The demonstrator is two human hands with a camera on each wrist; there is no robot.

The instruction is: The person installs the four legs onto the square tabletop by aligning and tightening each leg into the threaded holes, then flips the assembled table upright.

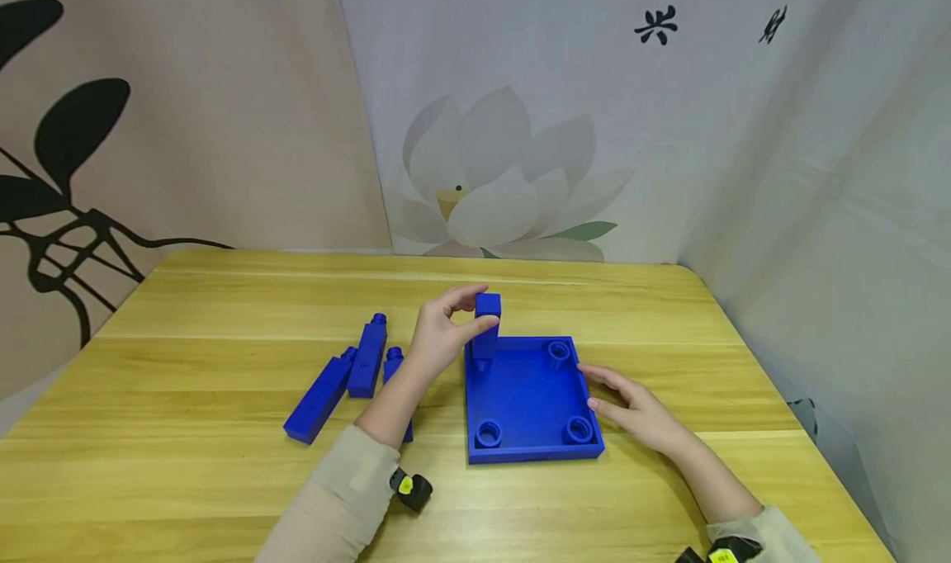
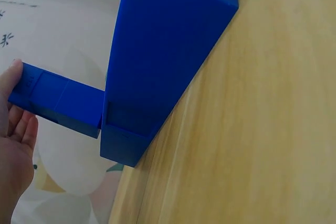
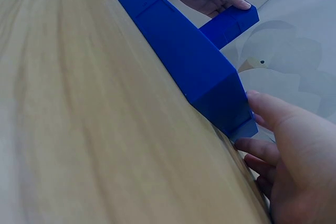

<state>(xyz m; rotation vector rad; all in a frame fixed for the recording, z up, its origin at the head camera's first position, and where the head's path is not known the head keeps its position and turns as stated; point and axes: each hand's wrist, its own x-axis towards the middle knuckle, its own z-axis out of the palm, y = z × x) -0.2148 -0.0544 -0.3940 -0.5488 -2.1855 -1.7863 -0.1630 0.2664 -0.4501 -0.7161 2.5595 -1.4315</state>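
A blue square tray-like piece (image 1: 535, 456) lies on the table with its hollow side up. Round sockets show in three of its corners, such as the near-left socket (image 1: 479, 436). At the far-left corner my left hand (image 1: 438, 332) holds a blue square post (image 1: 487, 325) upright between thumb and fingers. The post's lower end meets that corner; the socket there is hidden behind it. In the left wrist view the post (image 2: 65, 99) stands out from the piece's rim. My right hand (image 1: 635, 410) touches the piece's right side wall with loosely extended fingers and thumb.
Left of the square piece lie more blue posts with threaded ends: one far left (image 1: 318, 399), one beside it (image 1: 367, 361), and one (image 1: 391, 366) partly hidden behind my left forearm. A printed curtain (image 1: 520, 175) hangs behind the wooden table (image 1: 186, 464).
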